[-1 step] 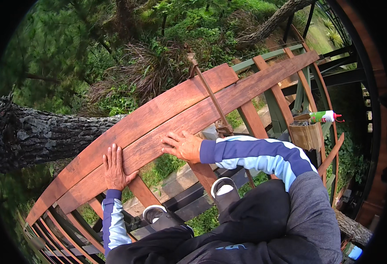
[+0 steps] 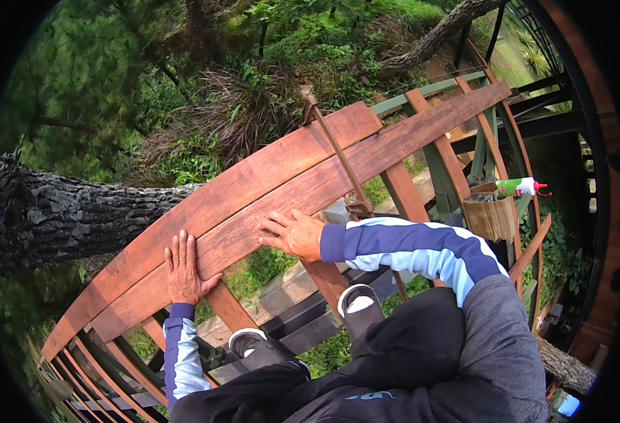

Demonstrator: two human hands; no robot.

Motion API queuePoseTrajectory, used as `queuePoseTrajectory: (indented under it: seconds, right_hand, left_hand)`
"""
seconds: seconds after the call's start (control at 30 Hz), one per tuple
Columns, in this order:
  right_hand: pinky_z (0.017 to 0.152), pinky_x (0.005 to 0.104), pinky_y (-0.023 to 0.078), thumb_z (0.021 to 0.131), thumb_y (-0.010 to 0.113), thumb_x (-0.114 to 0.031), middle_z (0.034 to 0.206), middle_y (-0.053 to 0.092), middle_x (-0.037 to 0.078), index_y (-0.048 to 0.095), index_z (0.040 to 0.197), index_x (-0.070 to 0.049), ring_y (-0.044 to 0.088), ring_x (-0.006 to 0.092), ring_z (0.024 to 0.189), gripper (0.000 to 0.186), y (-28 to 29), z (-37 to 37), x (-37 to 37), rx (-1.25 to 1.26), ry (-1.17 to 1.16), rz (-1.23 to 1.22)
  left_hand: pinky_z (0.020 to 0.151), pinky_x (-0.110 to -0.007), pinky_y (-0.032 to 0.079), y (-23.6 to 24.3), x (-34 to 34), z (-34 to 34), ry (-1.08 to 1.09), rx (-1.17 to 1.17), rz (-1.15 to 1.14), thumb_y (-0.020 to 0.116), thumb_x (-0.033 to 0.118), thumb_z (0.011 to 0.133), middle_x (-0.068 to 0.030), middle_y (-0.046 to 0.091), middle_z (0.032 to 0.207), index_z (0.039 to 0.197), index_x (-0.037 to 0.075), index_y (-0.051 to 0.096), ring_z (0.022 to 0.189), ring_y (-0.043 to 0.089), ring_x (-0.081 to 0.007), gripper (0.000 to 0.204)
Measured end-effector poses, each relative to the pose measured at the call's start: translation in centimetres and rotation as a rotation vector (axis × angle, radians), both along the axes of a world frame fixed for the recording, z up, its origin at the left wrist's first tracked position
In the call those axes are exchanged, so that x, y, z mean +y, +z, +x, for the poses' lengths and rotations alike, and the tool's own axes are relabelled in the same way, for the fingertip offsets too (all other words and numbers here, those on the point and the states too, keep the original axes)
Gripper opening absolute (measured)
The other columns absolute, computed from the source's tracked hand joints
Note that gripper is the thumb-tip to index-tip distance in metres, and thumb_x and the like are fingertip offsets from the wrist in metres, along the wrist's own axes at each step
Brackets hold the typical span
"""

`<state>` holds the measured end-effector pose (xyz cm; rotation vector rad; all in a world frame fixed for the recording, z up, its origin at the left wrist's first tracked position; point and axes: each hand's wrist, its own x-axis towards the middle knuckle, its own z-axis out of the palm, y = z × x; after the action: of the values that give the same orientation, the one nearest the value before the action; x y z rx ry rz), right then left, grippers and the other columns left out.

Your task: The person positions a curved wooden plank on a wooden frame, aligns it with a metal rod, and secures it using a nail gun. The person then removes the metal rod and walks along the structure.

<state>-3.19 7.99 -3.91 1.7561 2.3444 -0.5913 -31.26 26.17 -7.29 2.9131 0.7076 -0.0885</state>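
Two long reddish-brown wooden planks lie side by side across slats, with a thin gap between them. My left hand (image 2: 186, 271) rests flat on the near plank (image 2: 402, 156), its fingertips reaching the gap by the far plank (image 2: 253, 180); the thumb is spread. Further right, my right hand (image 2: 292, 234) presses on the near plank's inner edge with fingers apart. Neither hand grips anything. Right of that hand, a rusty bar clamp (image 2: 338, 151) spans both planks, its lower end beside my right sleeve.
Wooden slats (image 2: 402, 194) cross a frame, with gaps showing ground and plants below. My dark shoes (image 2: 363, 310) stand within it. At right, a cardboard box (image 2: 492, 220) holds a green-and-white bottle (image 2: 514, 187) with a red cap. A thick tree trunk (image 2: 77, 211) lies beyond the planks at left.
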Motion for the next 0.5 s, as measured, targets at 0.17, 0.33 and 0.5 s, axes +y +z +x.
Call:
queuePoseTrajectory:
  seconds: [0.17, 0.33, 0.5]
  right_hand:
    - [0.095, 0.0550, 0.042, 0.084, 0.063, -0.026, 0.153, 0.031, 0.010, 0.041, 0.146, -0.019, 0.029, 0.0326, 0.141, 0.066, 0.0, 0.5, 0.5, -0.001, -0.003, -0.012]
    - [0.095, 0.0537, 0.042, 0.082, 0.065, -0.025, 0.152, 0.032, 0.011, 0.042, 0.145, -0.017, 0.029, 0.0326, 0.140, 0.068, 0.3, 0.8, 0.4, -0.002, 0.024, -0.007]
    - [0.095, 0.0523, 0.043, 0.079, 0.064, -0.012, 0.147, 0.036, 0.014, 0.043, 0.143, -0.012, 0.036, 0.0335, 0.135, 0.068, 1.3, 1.5, 0.5, 0.099, 0.043, 0.082]
  left_hand:
    - [0.120, -0.047, 0.008, -0.1, 0.3, 0.5, 0.020, -0.004, 0.003, 0.063, 0.069, 0.071, -0.0144, 0.019, 0.159, 0.152, 0.005, 0.021, 0.148, 0.014, -0.0298, 0.111]
    - [0.120, -0.047, 0.008, 0.2, 0.3, 1.0, 0.007, -0.006, 0.006, 0.063, 0.069, 0.071, -0.0138, 0.020, 0.159, 0.152, 0.006, 0.022, 0.148, 0.015, -0.0295, 0.111]
    - [0.121, -0.046, 0.007, -0.3, 0.4, 0.0, 0.020, -0.040, -0.036, 0.061, 0.070, 0.072, -0.0124, 0.022, 0.159, 0.152, 0.006, 0.024, 0.148, 0.015, -0.0286, 0.108]
